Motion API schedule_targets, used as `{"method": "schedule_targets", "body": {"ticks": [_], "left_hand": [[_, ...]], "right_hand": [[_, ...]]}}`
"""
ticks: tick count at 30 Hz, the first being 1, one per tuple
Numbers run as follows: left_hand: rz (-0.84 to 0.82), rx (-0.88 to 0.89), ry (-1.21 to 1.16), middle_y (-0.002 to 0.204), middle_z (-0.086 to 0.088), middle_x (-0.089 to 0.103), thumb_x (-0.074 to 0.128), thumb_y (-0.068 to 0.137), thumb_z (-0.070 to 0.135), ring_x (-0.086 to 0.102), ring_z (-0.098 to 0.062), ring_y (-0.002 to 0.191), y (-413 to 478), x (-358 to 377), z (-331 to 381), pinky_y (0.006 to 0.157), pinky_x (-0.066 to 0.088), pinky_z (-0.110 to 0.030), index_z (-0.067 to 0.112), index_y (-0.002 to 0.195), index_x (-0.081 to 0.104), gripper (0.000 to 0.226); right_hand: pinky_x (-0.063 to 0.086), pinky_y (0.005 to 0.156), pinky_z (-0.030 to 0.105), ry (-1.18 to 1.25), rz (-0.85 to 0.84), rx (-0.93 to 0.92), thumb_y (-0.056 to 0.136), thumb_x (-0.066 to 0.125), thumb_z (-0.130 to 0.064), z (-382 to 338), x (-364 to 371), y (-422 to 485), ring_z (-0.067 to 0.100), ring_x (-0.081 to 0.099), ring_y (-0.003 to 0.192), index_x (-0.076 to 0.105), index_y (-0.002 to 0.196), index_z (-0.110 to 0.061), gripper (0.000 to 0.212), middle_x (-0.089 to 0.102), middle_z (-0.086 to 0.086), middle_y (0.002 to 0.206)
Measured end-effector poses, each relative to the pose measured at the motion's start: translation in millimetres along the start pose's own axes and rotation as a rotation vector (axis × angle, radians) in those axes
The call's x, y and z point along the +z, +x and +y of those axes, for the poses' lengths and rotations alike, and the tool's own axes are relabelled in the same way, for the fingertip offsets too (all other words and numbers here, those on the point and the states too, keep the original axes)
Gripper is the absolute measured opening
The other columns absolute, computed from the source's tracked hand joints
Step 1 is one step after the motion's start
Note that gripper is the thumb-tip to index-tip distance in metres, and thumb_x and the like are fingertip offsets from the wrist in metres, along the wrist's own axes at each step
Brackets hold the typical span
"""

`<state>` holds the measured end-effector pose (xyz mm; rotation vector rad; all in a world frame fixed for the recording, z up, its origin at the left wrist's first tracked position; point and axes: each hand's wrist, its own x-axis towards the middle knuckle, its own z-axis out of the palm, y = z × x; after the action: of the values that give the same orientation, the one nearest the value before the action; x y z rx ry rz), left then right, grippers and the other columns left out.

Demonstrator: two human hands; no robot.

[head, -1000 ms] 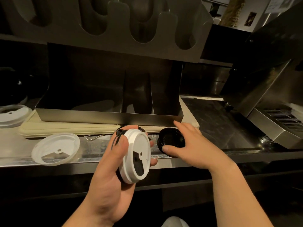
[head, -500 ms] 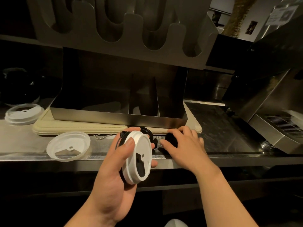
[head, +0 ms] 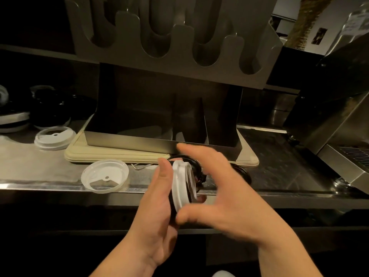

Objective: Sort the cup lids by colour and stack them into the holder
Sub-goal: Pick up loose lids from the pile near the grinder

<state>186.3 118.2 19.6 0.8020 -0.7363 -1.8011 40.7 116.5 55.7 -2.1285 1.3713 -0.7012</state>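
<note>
- Gripping a white lid (head: pixel 182 184) on edge over the counter (head: pixel 30 162), the left hand (head: pixel 157 208) curls round it, before the holder (head: pixel 129 139).
- Right hand (head: pixel 225 198), blurred, spreads open beside it, holding nothing.

A tally, kind by kind.

White lids, three: the held white lid (head: pixel 180 184) upright in the left grip (head: pixel 155 212), the front white lid (head: pixel 104 175) and the left white lid (head: pixel 55 137), which may be several nested. Black lids, two: the held black lid (head: pixel 194 164) behind the white one, perhaps more than one, and the flat black lid (head: pixel 244 174) half hidden by the empty, spread right grip (head: pixel 229 192). The dim piles (head: pixel 50 112) far left are uncountable. One holder (head: pixel 179 62), four U-cut slots in view; one board (head: pixel 247 156); one wire clip (head: pixel 139 166); one worktop (head: pixel 30 156).
</note>
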Motion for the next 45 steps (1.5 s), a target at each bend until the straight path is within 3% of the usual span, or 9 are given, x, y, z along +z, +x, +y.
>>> {"method": "schedule_targets", "body": {"ticks": [8, 13, 15, 20, 26, 31, 36, 40, 45], "left_hand": [[0.095, 0.072, -0.211, 0.108, -0.017, 0.075, 0.047, 0.076, 0.065, 0.073, -0.032, 0.101, -8, -17, 15, 0.094, 0.05, -0.05, 0.015, 0.093, 0.082, 0.063], [0.18, 0.185, -0.287, 0.106, -0.019, 0.075, 0.047, 0.077, 0.061, 0.074, -0.029, 0.098, -8, -39, 26, 0.089, 0.049, -0.045, 0.012, 0.098, 0.078, 0.063], [0.215, 0.252, -0.28, 0.102, -0.017, 0.076, 0.046, 0.078, 0.059, 0.075, -0.028, 0.097, -10, -48, 35, 0.088, 0.049, -0.044, 0.015, 0.087, 0.082, 0.057], [0.376, 0.477, -0.335, 0.126, -0.009, 0.067, 0.055, 0.079, 0.052, 0.066, -0.027, 0.114, -17, -94, 66, 0.092, 0.053, -0.048, 0.026, 0.118, 0.068, 0.049], [0.376, 0.524, -0.331, 0.097, -0.003, 0.059, 0.063, 0.082, 0.043, 0.055, -0.019, 0.092, -28, -134, 86, 0.075, 0.044, -0.035, 0.027, 0.098, 0.07, 0.024], [0.363, 0.492, -0.382, 0.092, -0.001, 0.057, 0.072, 0.057, 0.028, 0.057, -0.018, 0.088, -33, -154, 82, 0.078, 0.049, -0.037, 0.021, 0.104, 0.068, 0.047], [0.344, 0.432, -0.333, 0.099, -0.004, 0.061, 0.071, 0.072, 0.028, 0.061, -0.021, 0.097, -30, -154, 76, 0.084, 0.055, -0.044, 0.016, 0.111, 0.063, 0.041], [0.294, 0.449, -0.308, 0.107, -0.004, 0.068, 0.059, 0.086, 0.04, 0.07, -0.021, 0.098, -30, -149, 77, 0.084, 0.056, -0.05, 0.023, 0.122, 0.062, 0.04], [0.193, 0.421, -0.237, 0.128, -0.016, 0.062, 0.084, 0.065, 0.052, 0.062, -0.038, 0.118, -32, -144, 76, 0.083, 0.055, -0.047, 0.02, 0.129, 0.061, 0.075]], "right_hand": [[0.044, 0.104, 0.023, 0.127, 0.095, -0.037, 0.061, 0.091, -0.048, 5, 12, 2, -0.005, 0.05, 0.126, 0.043, 0.129, -0.058, 0.084, 0.052, -0.029, 0.134], [0.041, 0.087, 0.001, -0.176, 0.071, 0.013, 0.058, 0.093, -0.049, -2, 14, 11, -0.014, 0.045, 0.118, 0.039, 0.113, -0.05, 0.077, 0.045, -0.037, 0.128], [0.042, 0.085, 0.004, -0.279, 0.04, 0.013, 0.064, 0.09, -0.05, -9, 16, 19, -0.011, 0.045, 0.116, 0.037, 0.113, -0.05, 0.072, 0.043, -0.034, 0.127], [0.043, 0.082, 0.01, -0.093, 0.171, 0.032, 0.073, 0.083, -0.043, -22, 41, 53, -0.004, 0.047, 0.117, 0.041, 0.117, -0.049, 0.061, 0.044, -0.028, 0.127], [0.037, 0.086, 0.013, -0.082, 0.023, 0.088, 0.078, 0.078, -0.052, -41, 98, 97, 0.0, 0.043, 0.117, 0.04, 0.131, -0.044, 0.065, 0.038, -0.022, 0.139], [0.045, 0.096, 0.025, -0.154, -0.06, 0.117, 0.078, 0.078, -0.054, -47, 119, 111, 0.005, 0.047, 0.117, 0.041, 0.136, -0.04, 0.07, 0.044, -0.017, 0.136], [0.041, 0.098, 0.024, -0.236, -0.138, 0.158, 0.079, 0.077, -0.055, -48, 124, 118, 0.007, 0.044, 0.12, 0.039, 0.144, -0.035, 0.078, 0.042, -0.015, 0.139], [0.046, 0.107, 0.043, -0.265, -0.138, 0.185, 0.075, 0.075, -0.063, -48, 129, 127, 0.018, 0.044, 0.129, 0.04, 0.144, -0.033, 0.084, 0.044, -0.01, 0.141], [0.023, 0.121, 0.046, -0.276, -0.203, 0.172, 0.079, 0.074, -0.062, -54, 120, 117, 0.018, 0.016, 0.149, 0.015, 0.158, -0.034, 0.103, 0.021, -0.01, 0.162]]}}
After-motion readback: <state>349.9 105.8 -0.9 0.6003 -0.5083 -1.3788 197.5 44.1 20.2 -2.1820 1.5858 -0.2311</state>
